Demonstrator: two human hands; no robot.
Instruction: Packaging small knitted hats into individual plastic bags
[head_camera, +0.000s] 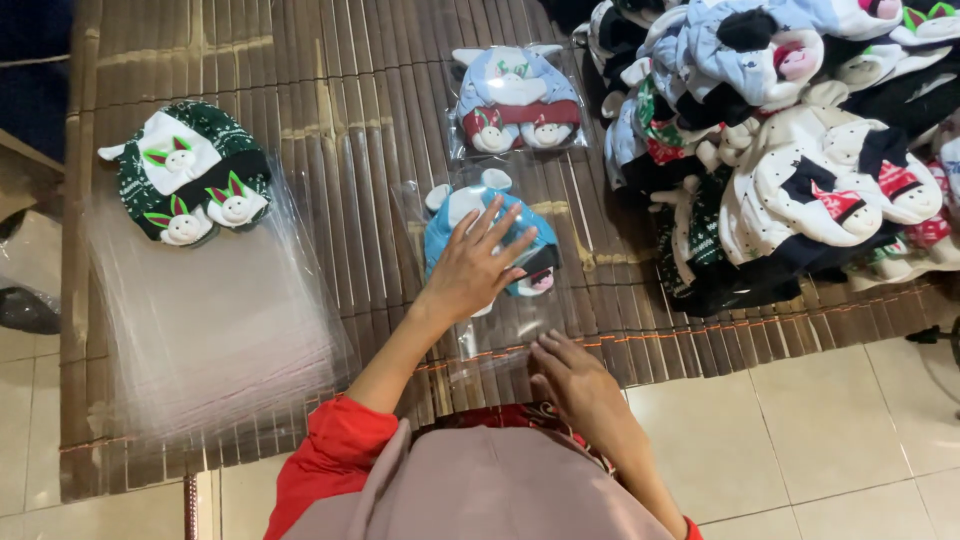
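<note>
The left hand (473, 268) lies flat with fingers spread, pressing down on a blue animal hat (480, 235) that sits inside a clear plastic bag (490, 335) on the bamboo mat (330, 110); the hat has pale ears at its top edge and a dark patch with pink near its lower right side; the right hand (575, 380) rests palm down at the bag's open lower end, fingers close together and flat on the plastic, pinching nothing that shows.

Just above lies a second bagged hat (515, 100), light blue with a red band and 2 small white faces, sealed in its own clear rectangular bag; to the left, a stack of empty clear bags (215, 320) is spread over the mat, and a dark green hat (190, 175) with a white face patch and 2 white bunny faces sits on the stack's top edge, unbagged.

At the right, a heap of unbagged hats (800, 140) in white, black, blue, green and red is piled on the mat; pale floor tiles (800, 420) show below; a red sleeve (335, 450) covers the left arm.
</note>
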